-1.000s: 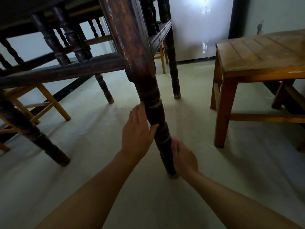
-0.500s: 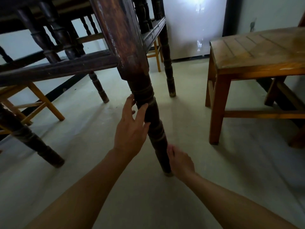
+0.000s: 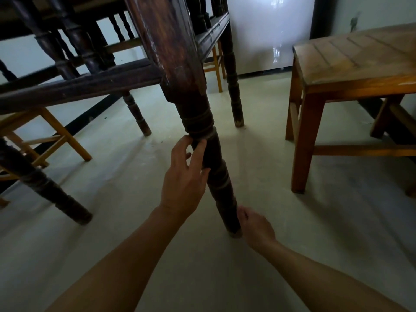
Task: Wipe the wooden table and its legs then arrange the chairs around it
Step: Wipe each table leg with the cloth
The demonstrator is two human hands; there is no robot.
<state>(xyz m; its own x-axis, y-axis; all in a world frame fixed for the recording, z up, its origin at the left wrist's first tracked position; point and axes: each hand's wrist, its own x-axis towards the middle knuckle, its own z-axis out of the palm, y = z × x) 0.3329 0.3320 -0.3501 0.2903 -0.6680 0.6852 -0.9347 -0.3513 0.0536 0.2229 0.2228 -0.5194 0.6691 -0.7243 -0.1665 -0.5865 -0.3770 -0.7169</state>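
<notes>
while the left hand (image 3: 182, 183) lays straight fingers on the dark turned wooden table leg (image 3: 198, 122), i cannot tell the grip of the right hand (image 3: 256, 226) below; a quick wipe may leave dust in the grooves.

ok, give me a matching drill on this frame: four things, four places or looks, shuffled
1 left hand
2 right hand
3 light stool
4 near table leg

a dark turned wood
b at the leg's foot
c right of the leg, apart from it
d against the leg's middle

Pairs: 1-d, 2-b, 3-c, 4-a
</notes>
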